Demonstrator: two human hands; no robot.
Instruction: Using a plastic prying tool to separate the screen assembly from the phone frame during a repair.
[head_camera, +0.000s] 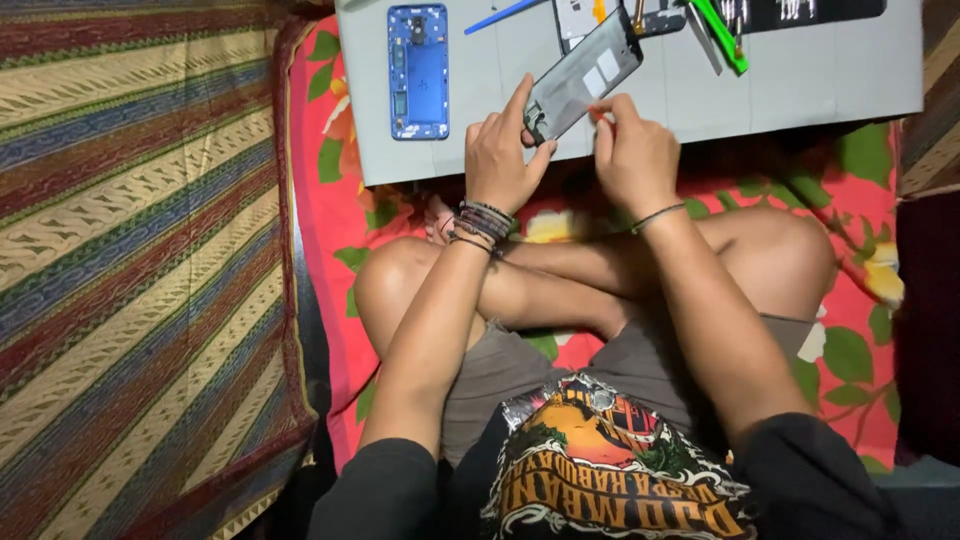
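Phone (582, 75) beside blue frame (418, 70)

Two phone bodies (581, 72), two hands (505, 155)

A person in a black T-shirt (610, 480) with an orange-and-yellow graphic print, grey-brown shorts (520, 370), stacked dark bracelets (482, 222) on the left wrist, a thin band (657, 216) on the right.

Grey board (800, 80) is laid on red floral sheet (860, 180); blue phone frame (418, 70), green tool (722, 35), blue stick (500, 15) are spread on it.
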